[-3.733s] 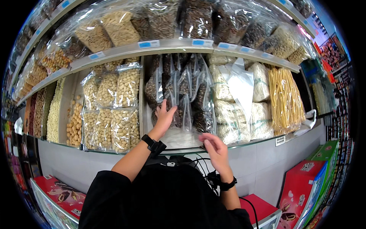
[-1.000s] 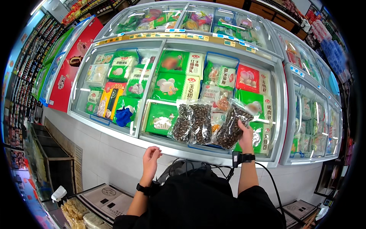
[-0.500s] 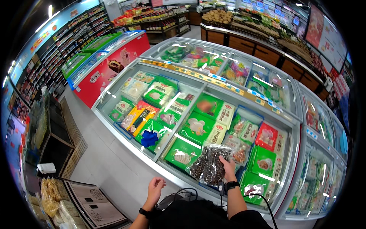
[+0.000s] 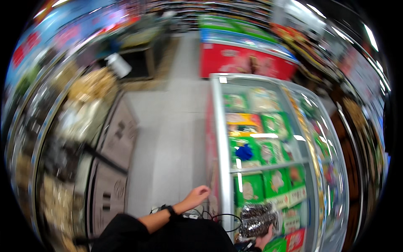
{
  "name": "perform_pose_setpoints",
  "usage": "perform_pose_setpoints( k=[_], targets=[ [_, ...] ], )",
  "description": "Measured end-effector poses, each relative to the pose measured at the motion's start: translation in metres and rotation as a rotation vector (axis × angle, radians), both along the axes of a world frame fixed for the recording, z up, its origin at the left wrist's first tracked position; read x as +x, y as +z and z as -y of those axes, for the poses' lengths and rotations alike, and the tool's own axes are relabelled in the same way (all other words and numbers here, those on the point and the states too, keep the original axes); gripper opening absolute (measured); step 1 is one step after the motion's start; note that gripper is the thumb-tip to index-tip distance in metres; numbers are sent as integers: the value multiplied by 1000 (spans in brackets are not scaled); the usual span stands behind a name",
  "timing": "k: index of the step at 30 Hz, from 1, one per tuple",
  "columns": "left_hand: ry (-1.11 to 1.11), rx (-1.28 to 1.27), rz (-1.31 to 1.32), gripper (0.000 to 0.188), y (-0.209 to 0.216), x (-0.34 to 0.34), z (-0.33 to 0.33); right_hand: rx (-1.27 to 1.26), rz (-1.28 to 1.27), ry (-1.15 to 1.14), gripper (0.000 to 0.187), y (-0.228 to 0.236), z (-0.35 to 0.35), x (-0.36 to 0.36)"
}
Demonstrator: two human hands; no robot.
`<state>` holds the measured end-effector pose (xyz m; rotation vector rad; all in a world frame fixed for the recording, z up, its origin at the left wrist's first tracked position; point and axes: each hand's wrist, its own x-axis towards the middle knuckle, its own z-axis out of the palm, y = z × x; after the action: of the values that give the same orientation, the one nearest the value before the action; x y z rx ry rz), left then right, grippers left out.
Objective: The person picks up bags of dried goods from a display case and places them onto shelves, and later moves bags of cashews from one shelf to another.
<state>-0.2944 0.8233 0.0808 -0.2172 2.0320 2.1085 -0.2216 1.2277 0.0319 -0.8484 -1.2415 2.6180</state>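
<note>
The right hand shows only partly at the lower edge, its fingers closed around the bottom of a clear plastic bag that lies on the glass lid of a chest freezer. The bag is transparent and glossy, catching white glints of light, and is packed with small dark brown to black pieces; motion blur keeps their exact kind from being told. It looks to be more than one packet held together, side by side, but the blur makes that uncertain.

The left hand holds nothing. It hangs loosely open with fingers gently curled, above the grey floor and just beside the freezer's near corner. A black watch sits on that wrist, above a dark sleeve.

Under the glass lie green, yellow and red frozen-food packets, plus one blue item. To the left stand blurred shelves of bagged dry goods. Farther up the aisle is a red freezer cabinet.
</note>
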Motion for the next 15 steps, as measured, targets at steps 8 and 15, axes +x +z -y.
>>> perform_pose_setpoints(
  k=[8,15],
  targets=[
    [120,-54,-60,18,6,65,61,567,145,-110,32,67,75,11],
    [363,-64,-49,17,12,155,156,1492,96,306,42,180,222,28]
  ],
)
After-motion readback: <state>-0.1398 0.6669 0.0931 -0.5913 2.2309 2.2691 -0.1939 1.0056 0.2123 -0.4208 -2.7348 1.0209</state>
